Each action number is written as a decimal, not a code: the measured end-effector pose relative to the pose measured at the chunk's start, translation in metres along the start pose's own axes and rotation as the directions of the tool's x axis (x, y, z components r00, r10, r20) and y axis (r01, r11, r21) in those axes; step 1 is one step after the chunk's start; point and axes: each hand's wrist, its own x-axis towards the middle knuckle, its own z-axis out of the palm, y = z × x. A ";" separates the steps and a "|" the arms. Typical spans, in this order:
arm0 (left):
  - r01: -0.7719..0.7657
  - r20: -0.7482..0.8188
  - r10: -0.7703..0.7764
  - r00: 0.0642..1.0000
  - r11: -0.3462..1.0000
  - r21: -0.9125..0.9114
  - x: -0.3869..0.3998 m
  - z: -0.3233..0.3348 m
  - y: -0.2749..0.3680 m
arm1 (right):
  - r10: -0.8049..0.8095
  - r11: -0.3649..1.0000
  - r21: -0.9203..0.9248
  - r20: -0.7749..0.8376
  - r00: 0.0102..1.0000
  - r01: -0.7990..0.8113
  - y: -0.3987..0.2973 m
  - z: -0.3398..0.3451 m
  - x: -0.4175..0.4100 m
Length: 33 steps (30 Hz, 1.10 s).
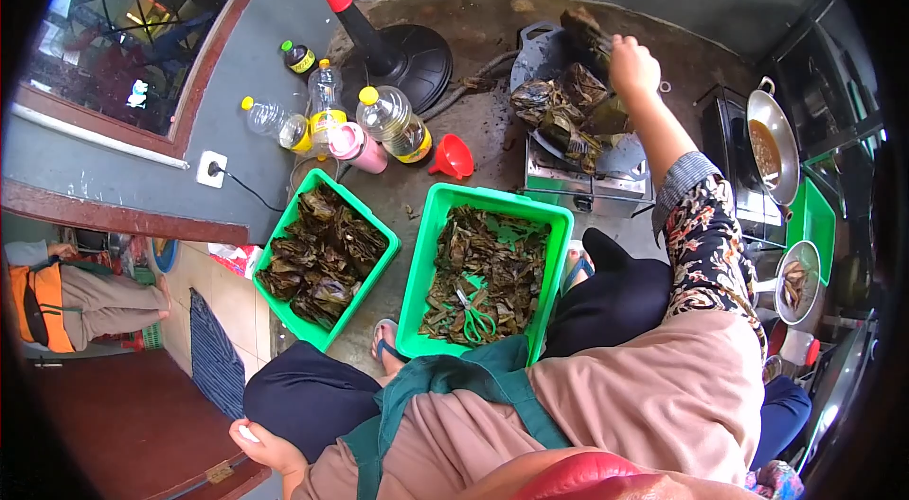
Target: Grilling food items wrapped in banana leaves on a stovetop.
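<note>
My right hand [634, 68] reaches over a grey griddle pan [537, 60] and grips the edge of a charred leaf-wrapped packet [586, 33]. Several more darkened leaf packets [561, 109] are heaped on the pan, which sits over a gas stove [557, 170]. Beside my left knee, my left hand [268, 449] has its fingers curled around a small white thing [248, 433], too small to identify. Between my feet stands a green plastic basin [415, 287] with loose scorched leaf pieces [490, 244] and green-handled scissors [476, 319]. A second green basin [389, 262] holds several leaf packets [319, 244].
A pedestal fan [398, 60], plastic bottles [390, 120], a pink tumbler [358, 147] and a red funnel [452, 156] stand ahead. At right are a wok [777, 145] of brown liquid and a small pan [799, 280]. Another person [92, 301] is at far left.
</note>
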 end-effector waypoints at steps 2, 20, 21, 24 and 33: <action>0.012 0.006 -0.012 1.000 1.000 -0.007 0.000 0.002 0.002 | -0.130 0.984 -0.125 -0.024 0.991 0.126 -0.012 0.015 -0.011; 0.047 0.024 -0.047 0.999 0.999 -0.013 0.000 -0.001 -0.006 | -0.100 0.980 0.196 0.359 0.928 0.030 0.023 -0.029 0.006; 0.042 0.019 -0.042 0.999 0.999 -0.017 -0.001 -0.001 -0.004 | -0.109 0.985 0.169 0.394 0.913 0.045 0.027 -0.033 0.007; 0.025 0.004 -0.025 1.000 1.000 -0.017 0.000 -0.001 0.001 | -0.122 0.988 0.133 0.364 0.923 0.078 0.027 -0.033 0.001; 0.009 0.008 -0.009 1.000 1.000 0.023 0.000 -0.001 -0.007 | -0.013 0.990 0.140 0.305 0.952 -0.031 0.020 -0.010 0.008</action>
